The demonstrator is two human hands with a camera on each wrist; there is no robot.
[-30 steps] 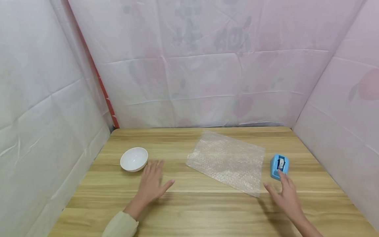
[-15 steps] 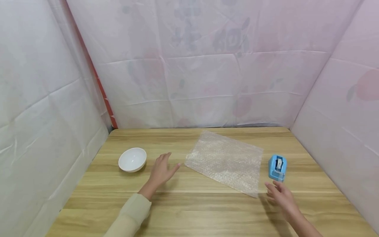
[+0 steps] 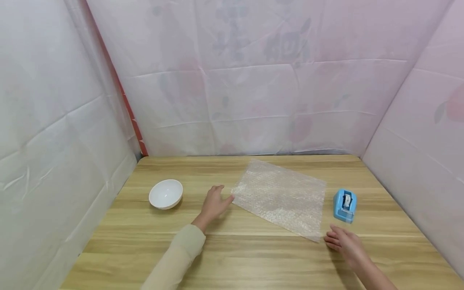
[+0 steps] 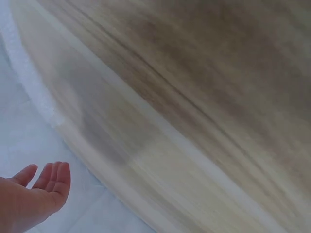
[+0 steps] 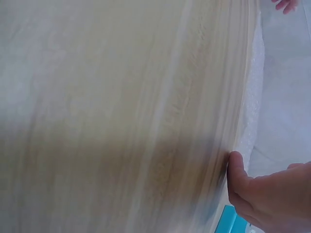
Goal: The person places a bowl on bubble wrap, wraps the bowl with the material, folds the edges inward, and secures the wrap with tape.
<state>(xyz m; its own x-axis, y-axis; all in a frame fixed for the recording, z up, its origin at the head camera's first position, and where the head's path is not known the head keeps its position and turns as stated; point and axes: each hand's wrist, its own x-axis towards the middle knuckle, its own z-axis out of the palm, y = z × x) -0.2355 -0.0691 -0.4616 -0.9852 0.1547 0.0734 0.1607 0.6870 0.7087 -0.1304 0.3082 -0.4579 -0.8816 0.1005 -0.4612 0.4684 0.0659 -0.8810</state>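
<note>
Plastic bubble-wrap sheet (image 3: 280, 197) lies flat and askew on the wood-grain table (image 3: 253, 262), head view. White bowl (image 3: 166, 194) on its left, well apart; blue tape dispenser (image 3: 344, 206) just beside its right edge. Left hand (image 3: 212, 207) is at the sheet's left corner, thumb spread from the fingers, grip empty and fairly wide; can't tell if the thumb touches the plastic. Right hand (image 3: 346, 244) is just beside the near-right corner, below the dispenser, fingers slightly bent, grip empty. Step in hand reads as a reach for the sheet by two corners, nothing picked up yet.

Left wrist view: left hand low in the corner, fingers lightly curved, holding nothing. Pale sheet shows along the table's far edge; mostly blurred wood otherwise.

Right wrist view: right hand thumb out, nothing held; sheet edge beyond it, part of the dispenser below, fingertips of the other hand up top. Next move seems to call for fingertips under the thin edge, then a light pinch at both corners; flimsy film could slide or crease.
</note>
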